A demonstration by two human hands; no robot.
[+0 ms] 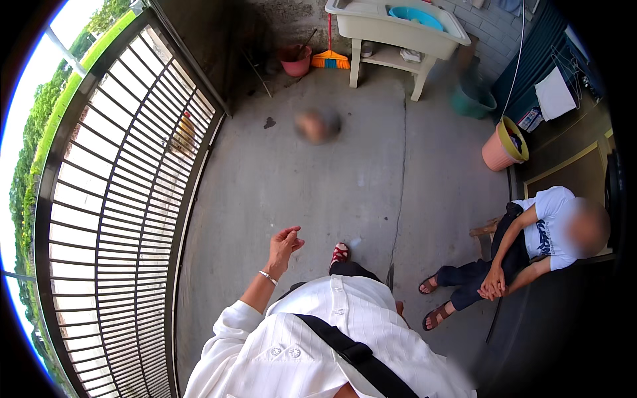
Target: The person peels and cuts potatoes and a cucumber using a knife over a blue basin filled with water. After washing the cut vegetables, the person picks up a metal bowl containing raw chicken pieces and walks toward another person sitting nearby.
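Note:
My left hand [285, 247] is raised over the grey concrete floor [265, 172], in front of my body. Its fingers are loosely bent and apart, and nothing shows in them. A silvery bracelet [268, 277] circles that wrist. Of my right hand, only a small skin-coloured patch [399, 308] may show beside my white shirt [332, 312]; its fingers are hidden. A black strap [352, 350] crosses the shirt. One foot in a red sandal [340, 253] is forward on the floor.
A barred metal gate [99, 199] runs along the left, with a chicken [184, 132] beyond it. A seated person [514, 249] is at the right. Farther off are a sink [398, 28], broom [330, 60], red bucket [295, 63], pink bin [499, 150] and green tub [472, 101].

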